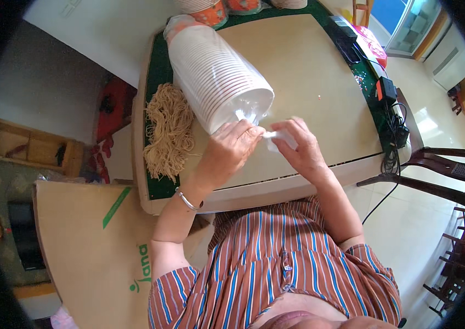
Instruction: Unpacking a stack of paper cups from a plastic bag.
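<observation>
A long stack of nested white paper tubs (pixel 219 74) lies on its side on the table, wrapped in a clear plastic bag (pixel 246 109). Its near open end faces me. My left hand (pixel 232 145) is closed around the gathered neck of the bag, right at that end. Just to the right, my right hand (pixel 298 145) pinches the twisted tail of the same bag, fingers curled. Left of the stack lies a loose bundle of beige string (pixel 168 131), close to my left wrist.
The table (pixel 309 71) has a tan top over green cloth. More wrapped tubs with orange patterns (pixel 208 13) stand at the far edge. Black adapters and cables (pixel 391 118) run along the right edge. A large cardboard box (pixel 84 236) stands at left, wooden chairs (pixel 441 164) at right.
</observation>
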{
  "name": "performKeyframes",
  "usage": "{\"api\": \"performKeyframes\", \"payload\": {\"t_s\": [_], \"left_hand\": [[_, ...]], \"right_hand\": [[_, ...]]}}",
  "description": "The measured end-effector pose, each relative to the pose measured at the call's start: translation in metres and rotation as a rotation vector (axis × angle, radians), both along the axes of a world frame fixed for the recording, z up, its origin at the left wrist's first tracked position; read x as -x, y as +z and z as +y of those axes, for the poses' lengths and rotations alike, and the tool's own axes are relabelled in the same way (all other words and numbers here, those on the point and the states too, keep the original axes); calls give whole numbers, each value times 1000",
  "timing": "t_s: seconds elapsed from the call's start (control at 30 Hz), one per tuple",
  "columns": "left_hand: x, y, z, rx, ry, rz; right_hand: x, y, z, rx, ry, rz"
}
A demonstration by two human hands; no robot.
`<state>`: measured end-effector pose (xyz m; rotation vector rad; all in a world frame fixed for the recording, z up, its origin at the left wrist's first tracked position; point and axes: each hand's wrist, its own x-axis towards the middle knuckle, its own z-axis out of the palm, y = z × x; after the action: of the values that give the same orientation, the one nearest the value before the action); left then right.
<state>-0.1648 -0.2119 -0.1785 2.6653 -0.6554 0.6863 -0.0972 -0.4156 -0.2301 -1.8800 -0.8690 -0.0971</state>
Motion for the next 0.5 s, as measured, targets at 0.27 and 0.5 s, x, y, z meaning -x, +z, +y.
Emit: {"api": "performKeyframes", "payload": {"t_s": [0.27,0.5], "left_hand": [[-2,6,-4,31,136,71],[-5,9,-14,144,149,80]], "right_hand": [[26,0,4,-194,-373,-478],[18,5,25,-151,-276,-330]]}}
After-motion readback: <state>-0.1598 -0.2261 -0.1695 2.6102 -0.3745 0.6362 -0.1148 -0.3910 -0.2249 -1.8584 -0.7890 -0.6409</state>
